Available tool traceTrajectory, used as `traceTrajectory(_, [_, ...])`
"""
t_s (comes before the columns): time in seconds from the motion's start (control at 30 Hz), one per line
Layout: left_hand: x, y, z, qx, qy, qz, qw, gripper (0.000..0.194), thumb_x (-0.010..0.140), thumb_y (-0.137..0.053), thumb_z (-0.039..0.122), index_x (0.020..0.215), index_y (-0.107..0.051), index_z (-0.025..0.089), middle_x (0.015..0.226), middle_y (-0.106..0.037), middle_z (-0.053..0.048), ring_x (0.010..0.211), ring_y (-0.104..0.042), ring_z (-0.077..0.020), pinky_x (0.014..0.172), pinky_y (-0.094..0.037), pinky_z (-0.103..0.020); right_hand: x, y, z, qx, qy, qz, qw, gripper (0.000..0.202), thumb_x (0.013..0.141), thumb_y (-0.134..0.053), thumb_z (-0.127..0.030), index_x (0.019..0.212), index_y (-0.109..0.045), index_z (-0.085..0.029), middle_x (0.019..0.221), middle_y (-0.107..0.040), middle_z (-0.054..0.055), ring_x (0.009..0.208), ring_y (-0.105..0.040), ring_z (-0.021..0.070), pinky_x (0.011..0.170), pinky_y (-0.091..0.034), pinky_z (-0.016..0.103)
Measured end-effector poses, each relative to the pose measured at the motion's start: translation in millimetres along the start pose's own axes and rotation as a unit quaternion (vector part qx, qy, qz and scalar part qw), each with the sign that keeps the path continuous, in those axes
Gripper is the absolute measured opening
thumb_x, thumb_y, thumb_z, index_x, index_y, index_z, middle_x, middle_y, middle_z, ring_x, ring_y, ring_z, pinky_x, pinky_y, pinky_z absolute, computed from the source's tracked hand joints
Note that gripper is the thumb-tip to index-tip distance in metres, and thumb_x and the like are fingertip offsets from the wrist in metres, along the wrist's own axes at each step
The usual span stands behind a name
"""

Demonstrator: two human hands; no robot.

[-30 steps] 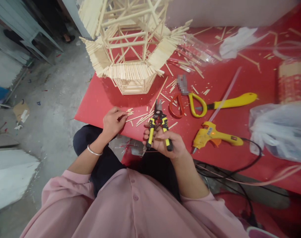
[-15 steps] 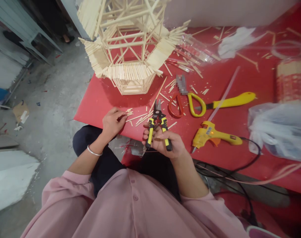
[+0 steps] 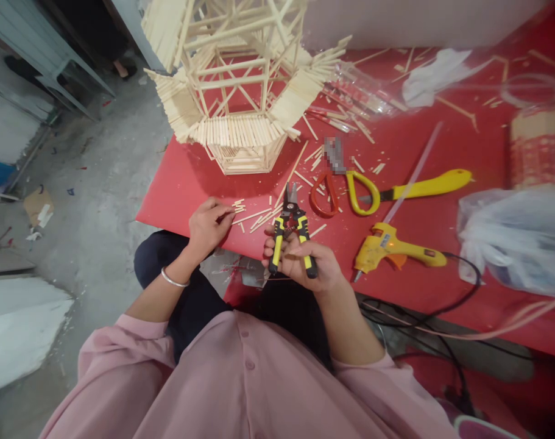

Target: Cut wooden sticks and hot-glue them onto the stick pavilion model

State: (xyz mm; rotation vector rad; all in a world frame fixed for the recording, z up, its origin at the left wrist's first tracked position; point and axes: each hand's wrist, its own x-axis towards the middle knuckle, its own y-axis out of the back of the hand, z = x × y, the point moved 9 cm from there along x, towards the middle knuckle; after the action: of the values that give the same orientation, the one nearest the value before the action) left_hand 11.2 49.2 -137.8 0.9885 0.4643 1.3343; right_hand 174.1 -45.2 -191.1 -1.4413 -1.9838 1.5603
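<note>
My right hand is wrapped round the black-and-yellow handles of a pair of wire strippers. Their jaws point away from me and stand slightly apart. On the red tabletop near its front edge rests my left hand, fingers curled together. Its fingertips meet a small group of short cut sticks; whether one is pinched is hidden. Longer thin wooden sticks lie between my two hands. Beyond them stands a many-sided lattice model built of such sticks, its top cut off by the frame.
Scissors with one red and one yellow handle lie right of the strippers. Farther right are a yellow utility knife, a yellow glue gun with its black cord, a clear glue stick and a plastic bag. Another person's foot shows top left.
</note>
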Motion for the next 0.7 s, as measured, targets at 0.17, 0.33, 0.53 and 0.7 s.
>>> traceTrajectory(0.17, [1, -1.9, -2, 0.005, 0.002, -0.006, 1.0, 0.014, 0.089, -0.064, 0.029, 0.089, -0.077, 0.024, 0.086, -0.067, -0.003, 0.075, -0.061, -0.0164, 0.065, -0.044, -0.029, 1, 1, 0, 0.003, -0.002, -0.003, 1.0, 0.057, 0.062, -0.055, -0.018, 0.119, -0.061, -0.023, 0.096, -0.072, 0.004, 0.099, -0.066, 0.023, 0.097, -0.051, 0.051])
traceTrajectory(0.33, [1, -3.3, 1, 0.006, -0.03, 0.014, 0.999, 0.014, 0.089, -0.063, 0.026, 0.086, -0.075, 0.021, 0.09, -0.065, -0.006, 0.089, -0.06, -0.0205, 0.078, -0.047, -0.033, 0, 2, 1, -0.01, 0.003, -0.011, 1.0, 0.055, 0.06, -0.058, -0.017, 0.114, -0.062, -0.023, 0.096, -0.071, 0.004, 0.093, -0.067, 0.0216, 0.095, -0.052, 0.049])
traceTrajectory(0.53, [0, 28.9, 7, -0.185, 0.042, 0.077, 0.979, 0.009, 0.081, -0.067, 0.026, 0.077, -0.07, 0.019, 0.1, -0.065, -0.007, 0.09, -0.062, -0.0188, 0.08, -0.05, -0.032, -20, -5, 22, -0.158, -0.023, 0.03, 0.987, 0.05, 0.055, -0.064, -0.016, 0.105, -0.062, -0.022, 0.095, -0.069, 0.003, 0.086, -0.067, 0.0211, 0.087, -0.053, 0.044])
traceTrajectory(0.7, [-10, 26.3, 25, -0.484, 0.189, -0.022, 0.854, 0.024, 0.076, -0.075, 0.039, 0.084, -0.064, 0.018, 0.055, -0.053, 0.004, 0.044, -0.042, -0.0076, 0.041, -0.031, -0.019, -35, -23, 10, -0.477, 0.093, 0.108, 0.867, 0.036, 0.061, -0.055, -0.017, 0.097, -0.059, -0.02, 0.091, -0.064, 0.003, 0.088, -0.061, 0.0212, 0.086, -0.05, 0.041])
